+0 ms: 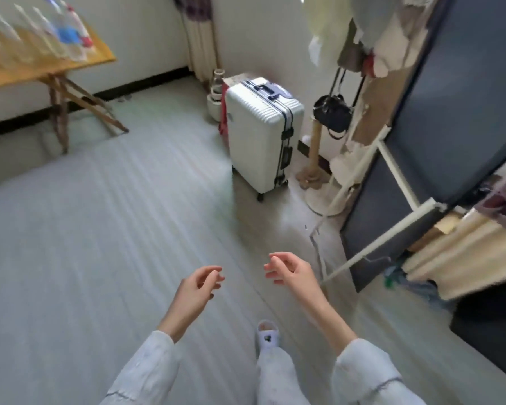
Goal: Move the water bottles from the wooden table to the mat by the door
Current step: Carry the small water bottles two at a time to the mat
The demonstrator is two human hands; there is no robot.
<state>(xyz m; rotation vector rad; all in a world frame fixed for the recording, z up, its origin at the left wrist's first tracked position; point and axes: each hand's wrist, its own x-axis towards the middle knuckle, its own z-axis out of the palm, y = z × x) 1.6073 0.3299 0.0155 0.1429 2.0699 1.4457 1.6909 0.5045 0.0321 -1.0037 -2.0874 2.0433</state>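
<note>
Several clear water bottles (41,33), blurred by motion, stand in a row on the wooden table (70,67) at the far upper left; one has a blue label, one a red label. My left hand (199,290) and my right hand (289,273) hover low over the floor at the bottom centre, far from the table. Both hold nothing and their fingers are loosely curled and apart. No mat or door is in view.
A white suitcase (260,133) stands upright mid-room, with a red thing and a small heater behind it. A clothes rack (362,54) with a hanging black bag and a dark blue cabinet (450,112) fill the right side. Grey floor (85,229) spreads left.
</note>
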